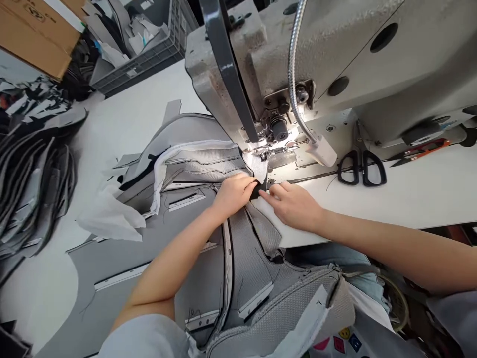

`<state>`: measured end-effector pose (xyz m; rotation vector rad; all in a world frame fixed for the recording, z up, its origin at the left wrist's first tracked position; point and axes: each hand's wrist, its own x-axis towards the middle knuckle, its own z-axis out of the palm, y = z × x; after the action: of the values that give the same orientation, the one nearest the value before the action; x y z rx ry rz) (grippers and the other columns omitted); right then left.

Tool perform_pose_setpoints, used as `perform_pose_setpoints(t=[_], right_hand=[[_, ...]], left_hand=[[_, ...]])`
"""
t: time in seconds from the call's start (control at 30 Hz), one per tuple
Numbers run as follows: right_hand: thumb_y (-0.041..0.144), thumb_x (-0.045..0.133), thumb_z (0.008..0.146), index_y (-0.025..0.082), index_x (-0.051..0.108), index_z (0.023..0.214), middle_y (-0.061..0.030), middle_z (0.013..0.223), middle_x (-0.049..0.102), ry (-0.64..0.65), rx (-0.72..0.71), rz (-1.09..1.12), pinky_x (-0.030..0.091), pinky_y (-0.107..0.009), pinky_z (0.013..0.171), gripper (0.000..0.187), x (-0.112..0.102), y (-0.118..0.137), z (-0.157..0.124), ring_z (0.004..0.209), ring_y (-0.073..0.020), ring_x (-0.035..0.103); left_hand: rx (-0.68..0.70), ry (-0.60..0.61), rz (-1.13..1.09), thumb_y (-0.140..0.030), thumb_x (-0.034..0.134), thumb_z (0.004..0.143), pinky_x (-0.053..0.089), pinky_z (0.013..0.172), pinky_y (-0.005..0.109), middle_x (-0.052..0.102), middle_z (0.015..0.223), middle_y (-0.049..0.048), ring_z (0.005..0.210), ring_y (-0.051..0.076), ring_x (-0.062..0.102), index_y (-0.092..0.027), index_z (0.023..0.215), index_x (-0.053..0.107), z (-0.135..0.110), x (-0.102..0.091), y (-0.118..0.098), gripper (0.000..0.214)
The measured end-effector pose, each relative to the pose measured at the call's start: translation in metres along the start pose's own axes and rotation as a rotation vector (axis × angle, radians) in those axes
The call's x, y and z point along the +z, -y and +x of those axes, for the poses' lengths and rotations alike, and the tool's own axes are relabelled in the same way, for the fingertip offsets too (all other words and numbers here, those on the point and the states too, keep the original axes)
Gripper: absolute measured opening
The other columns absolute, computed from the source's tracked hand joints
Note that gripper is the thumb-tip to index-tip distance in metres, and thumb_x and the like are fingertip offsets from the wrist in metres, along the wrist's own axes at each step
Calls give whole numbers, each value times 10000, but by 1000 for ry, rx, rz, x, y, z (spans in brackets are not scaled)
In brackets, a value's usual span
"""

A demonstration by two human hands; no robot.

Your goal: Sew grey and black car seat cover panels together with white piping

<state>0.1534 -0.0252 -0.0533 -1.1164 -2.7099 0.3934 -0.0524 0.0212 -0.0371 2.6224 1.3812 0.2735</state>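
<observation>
A grey fabric cover (pixel 194 199) with white foam backing and plastic strips lies across the white table and runs under the sewing machine (pixel 335 54). My left hand (pixel 234 193) rests on the fabric with its fingers curled, pinching a small black piece at the seam. My right hand (pixel 294 204) meets it from the right, fingers pressed on the same black piece and fabric edge. Both hands sit just in front of the lit presser foot (pixel 266 153).
Black-handled scissors (pixel 361 168) and orange thread snips (pixel 421 150) lie on the table right of the needle. A stack of grey and black cut pieces (pixel 33 174) sits at the left. A grey crate (pixel 149 44) of scraps and a cardboard box (pixel 37 30) stand behind.
</observation>
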Motion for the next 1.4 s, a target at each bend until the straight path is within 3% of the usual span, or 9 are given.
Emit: perform_pose_setpoints(t=[0.13,0.37,0.57,0.73,0.9,1.13,1.4], right_hand=[[137,327,973,132,456,1419,-115,895,651,115,18,-162,257,-319,558,465,-5,7,7,778,-222,602],[133,339,971,167,432,1444,-96,789,684,203,51,-172,138,-319,528,484,-17,-9,12,699,-193,631],[147,351,950,185,485,1412,-94,778,698,108,81,-188,124,-322,539,482,-17,-25,20,678,-187,616],[161,358,950,209,535,1377,-89,817,710,48,69,-152,127,-322,553,465,-11,-28,19,705,-175,614],[165,344,949,212,542,1372,-96,821,715,50,99,-129,133,-319,548,470,-10,-28,19,687,-178,607],[187,300,948,166,529,1371,-141,844,711,71,147,-142,180,-310,550,481,-17,-32,32,674,-202,612],[207,275,956,164,538,1344,-135,866,704,46,153,-140,197,-306,559,471,-15,-37,32,703,-211,608]], left_hand=[[3,7,-8,-207,454,939,488,761,299,707,869,57,834,190,629,-169,938,711,1,0,-6,261],[-14,34,138,-180,441,935,476,754,324,684,829,72,811,210,614,-164,847,702,15,7,-21,275],[-39,-16,192,-156,469,908,491,798,332,711,885,83,823,216,626,-159,860,725,34,11,-20,260],[-40,-6,124,-137,499,866,506,817,318,736,933,60,883,208,652,-165,942,735,32,4,-16,250],[24,20,157,-129,456,872,509,784,328,731,887,66,841,208,652,-168,813,729,30,3,-13,281],[61,-15,189,-154,459,880,507,820,341,722,878,79,852,214,652,-165,820,722,45,9,-2,270],[-82,-14,10,-203,559,854,525,846,300,758,937,32,894,188,689,-190,919,749,44,-2,1,202]])
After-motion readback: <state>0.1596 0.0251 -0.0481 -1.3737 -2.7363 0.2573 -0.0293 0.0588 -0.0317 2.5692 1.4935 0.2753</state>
